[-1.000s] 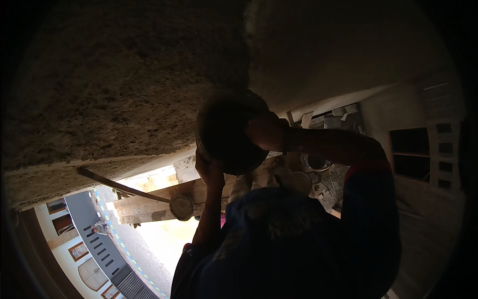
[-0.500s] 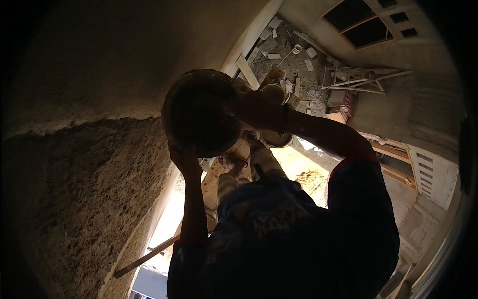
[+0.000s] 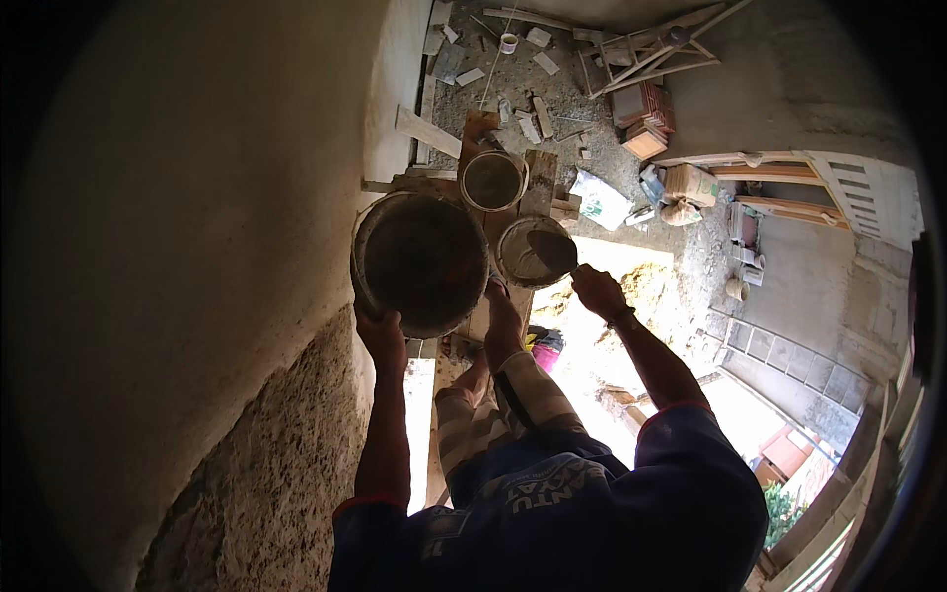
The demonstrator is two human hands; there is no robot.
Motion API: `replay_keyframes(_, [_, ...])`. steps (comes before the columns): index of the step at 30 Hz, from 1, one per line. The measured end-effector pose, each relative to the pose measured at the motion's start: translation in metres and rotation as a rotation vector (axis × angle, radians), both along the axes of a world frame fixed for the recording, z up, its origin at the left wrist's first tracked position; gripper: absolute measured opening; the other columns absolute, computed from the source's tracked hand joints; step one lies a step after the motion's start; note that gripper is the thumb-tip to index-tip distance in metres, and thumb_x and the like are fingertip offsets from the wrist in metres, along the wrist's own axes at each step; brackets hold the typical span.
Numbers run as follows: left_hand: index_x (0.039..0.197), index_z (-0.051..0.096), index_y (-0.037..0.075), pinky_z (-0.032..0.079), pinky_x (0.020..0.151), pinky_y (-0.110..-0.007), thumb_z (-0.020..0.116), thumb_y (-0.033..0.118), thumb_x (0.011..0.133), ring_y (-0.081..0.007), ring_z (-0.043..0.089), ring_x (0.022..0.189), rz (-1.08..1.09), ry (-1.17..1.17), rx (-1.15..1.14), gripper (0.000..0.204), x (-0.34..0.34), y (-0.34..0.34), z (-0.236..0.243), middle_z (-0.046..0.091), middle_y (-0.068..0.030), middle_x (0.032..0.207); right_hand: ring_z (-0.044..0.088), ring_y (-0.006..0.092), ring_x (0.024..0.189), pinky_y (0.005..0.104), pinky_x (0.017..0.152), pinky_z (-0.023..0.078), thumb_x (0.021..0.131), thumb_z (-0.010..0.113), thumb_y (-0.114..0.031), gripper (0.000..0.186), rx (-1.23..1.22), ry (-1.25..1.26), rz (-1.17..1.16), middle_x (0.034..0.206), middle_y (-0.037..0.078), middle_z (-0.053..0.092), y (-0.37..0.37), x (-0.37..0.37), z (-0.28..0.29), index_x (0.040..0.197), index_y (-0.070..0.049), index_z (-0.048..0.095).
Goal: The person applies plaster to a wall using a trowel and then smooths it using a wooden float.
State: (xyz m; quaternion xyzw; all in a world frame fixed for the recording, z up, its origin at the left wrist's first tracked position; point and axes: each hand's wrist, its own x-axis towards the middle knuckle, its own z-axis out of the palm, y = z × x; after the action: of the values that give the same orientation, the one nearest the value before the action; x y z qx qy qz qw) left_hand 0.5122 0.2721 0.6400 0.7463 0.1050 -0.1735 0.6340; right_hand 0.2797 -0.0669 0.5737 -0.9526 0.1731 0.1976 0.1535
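Observation:
A round, mortar-stained basin (image 3: 419, 261) is in my left hand (image 3: 382, 331), whose fingers grip its near rim at the lower left. My right hand (image 3: 597, 291) is closed on the handle of a trowel, with the dark blade (image 3: 546, 249) over a bucket of grey mortar (image 3: 518, 266) just right of the basin. Another bucket (image 3: 492, 181) stands beyond them. My legs and feet show below on a wooden plank platform (image 3: 481, 130); the basin hides part of it.
A plastered wall (image 3: 227, 197), rough lower down, runs close along my left. Far below are rubble (image 3: 546, 63), a wooden trestle (image 3: 659, 61), stacked tiles (image 3: 651, 138), a white sack (image 3: 597, 202) and sunlit ground with soil. A window frame (image 3: 764, 171) is at the right.
The view has swung from the rough wall toward the platform and ground. My right hand has left the basin and moved right to the bucket, where a trowel now shows in it.

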Motion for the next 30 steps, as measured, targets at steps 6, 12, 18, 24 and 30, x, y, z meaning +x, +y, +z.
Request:
replay_keyframes(6, [0.125, 0.046, -0.005, 0.040, 0.098, -0.035, 0.055, 0.000, 0.067, -0.0263, 0.052, 0.113, -0.207, 0.063, 0.180, 0.058, 0.004, -0.030, -0.091, 0.055, -0.0181, 0.121, 0.066, 0.0378, 0.079, 0.0457, 0.069, 0.055, 0.084, 0.056, -0.021, 0.021, 0.002, 0.272, -0.443, 0.084, 0.019, 0.066, -0.002, -0.067, -0.140, 0.090, -0.002, 0.062])
replay_keyframes(12, [0.127, 0.045, -0.002, 0.037, 0.101, -0.037, 0.059, 0.003, 0.068, -0.0252, 0.051, 0.114, -0.366, 0.068, 0.304, 0.060, 0.003, -0.046, -0.159, 0.054, -0.0154, 0.122, 0.067, 0.0369, 0.080, 0.0444, 0.071, 0.055, 0.079, 0.052, -0.014, 0.021, 0.013, 0.297, -0.633, 0.085, 0.018, 0.068, 0.000, -0.075, -0.230, 0.091, -0.005, 0.065])
replay_keyframes(18, [0.126, 0.046, -0.002, 0.038, 0.101, -0.036, 0.056, 0.002, 0.067, -0.0247, 0.051, 0.113, -0.419, 0.062, 0.277, 0.060, -0.004, -0.060, -0.206, 0.054, -0.0154, 0.121, 0.063, 0.0356, 0.083, 0.0436, 0.070, 0.053, 0.080, 0.061, -0.020, 0.018, 0.178, -0.024, -0.630, 0.091, 0.017, 0.065, 0.016, -0.092, -0.335, 0.092, -0.008, 0.066])
replay_keyframes(24, [0.127, 0.047, 0.000, 0.039, 0.098, -0.033, 0.053, 0.001, 0.068, -0.0204, 0.052, 0.109, -0.373, 0.156, 0.283, 0.059, -0.019, -0.068, -0.221, 0.054, -0.0119, 0.121, 0.062, 0.0357, 0.087, 0.0440, 0.073, 0.049, 0.080, 0.063, -0.024, 0.018, 0.361, -0.202, -1.002, 0.089, 0.017, 0.066, 0.043, -0.052, -0.374, 0.084, -0.006, 0.066])
replay_keyframes(30, [0.122, 0.048, -0.001, 0.042, 0.092, -0.031, 0.054, -0.002, 0.068, -0.0193, 0.052, 0.103, -0.338, 0.205, 0.217, 0.054, -0.025, -0.063, -0.227, 0.055, -0.0100, 0.113, 0.065, 0.0301, 0.072, 0.0410, 0.063, 0.050, 0.084, 0.061, -0.027, 0.023, 0.474, -0.474, -1.084, 0.078, 0.014, 0.066, 0.061, -0.077, -0.369, 0.092, -0.006, 0.065])
